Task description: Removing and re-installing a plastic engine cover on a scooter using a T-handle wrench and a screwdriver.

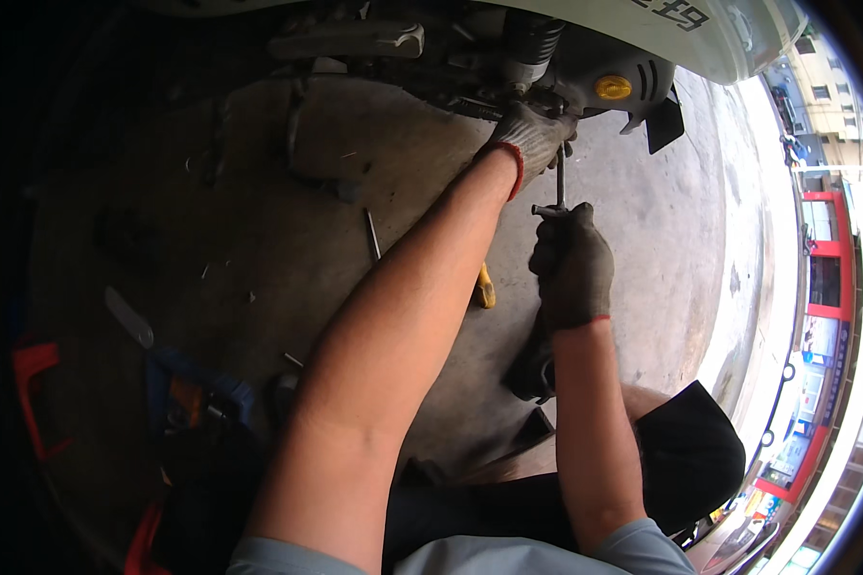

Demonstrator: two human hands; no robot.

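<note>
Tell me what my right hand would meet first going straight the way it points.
Past the metal tool it grips, your right hand would probably meet your gloved left hand first, though depth is unclear.

Floor: grey, concrete-looking, stained; bright at right, dark at left. Thin metal rod lies near mid-floor, lower end cut off from view by the left forearm. Yellow-handled tool just right of that arm, rest of it hidden. Short metal piece on the arm's other side. Long flat pale piece further left, slanted, near a blue item, type unclear in the shadow. Small light scrap between rod and pale piece; thin sliver higher up.
</note>
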